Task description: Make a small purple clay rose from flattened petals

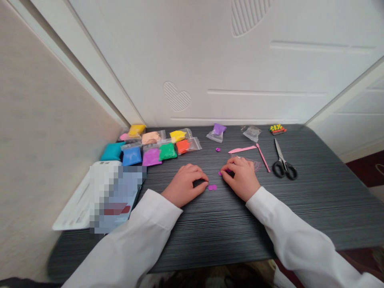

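Two small flat pieces of purple modelling clay (212,187) lie side by side on the dark table. Just left of them, my left hand (186,185) rests with thumb and index fingertip pinched together; whether anything is between them I cannot make out. Up and to the right, my right hand (242,178) is closed in a pinch on a bit of purple clay (220,173) at its fingertips. A clear plastic bag (256,164) lies partly hidden behind that hand. Farther back sits a small round purple clay piece (218,149).
Bagged clay in several colours, including a green pack (167,151), lies back left. Beside it are a white booklet (81,200) and a blurred blue item (123,200). Right: pink knife tool (242,149), pink stick (263,157), scissors (282,162), small yellow-and-red clay model (277,129).
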`<state>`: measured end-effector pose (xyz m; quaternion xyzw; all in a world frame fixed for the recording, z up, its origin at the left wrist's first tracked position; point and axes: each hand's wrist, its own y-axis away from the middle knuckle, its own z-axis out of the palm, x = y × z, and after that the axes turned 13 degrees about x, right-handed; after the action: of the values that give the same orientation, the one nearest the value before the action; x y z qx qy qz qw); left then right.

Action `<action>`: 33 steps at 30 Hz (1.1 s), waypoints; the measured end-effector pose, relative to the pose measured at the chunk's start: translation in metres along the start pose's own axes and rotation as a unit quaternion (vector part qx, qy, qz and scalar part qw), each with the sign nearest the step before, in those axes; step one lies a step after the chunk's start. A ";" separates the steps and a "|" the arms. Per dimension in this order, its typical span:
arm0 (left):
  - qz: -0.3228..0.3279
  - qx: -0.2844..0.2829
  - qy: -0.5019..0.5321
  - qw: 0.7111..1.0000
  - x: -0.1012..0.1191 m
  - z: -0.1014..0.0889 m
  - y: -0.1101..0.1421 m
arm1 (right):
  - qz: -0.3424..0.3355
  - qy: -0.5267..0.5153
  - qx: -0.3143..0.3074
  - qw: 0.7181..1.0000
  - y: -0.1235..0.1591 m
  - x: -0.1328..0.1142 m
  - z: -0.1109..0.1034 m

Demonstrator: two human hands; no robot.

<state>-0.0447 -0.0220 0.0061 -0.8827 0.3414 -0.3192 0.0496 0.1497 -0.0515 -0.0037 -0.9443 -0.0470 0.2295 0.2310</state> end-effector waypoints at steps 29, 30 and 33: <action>0.021 0.006 0.006 1.000 0.000 0.005 0.003 | 0.001 -0.060 -0.089 0.994 0.016 -0.013 -0.014; 0.022 0.004 0.006 1.000 0.000 0.005 0.003 | 0.000 -0.060 -0.092 0.994 0.016 -0.012 -0.013; 0.023 0.001 0.003 1.000 -0.001 0.006 0.002 | -0.001 -0.059 -0.097 0.994 0.016 -0.012 -0.012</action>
<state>-0.0431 -0.0239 0.0005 -0.8737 0.3611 -0.3210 0.0572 0.1439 -0.0726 0.0034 -0.9471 -0.0838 0.2786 0.1354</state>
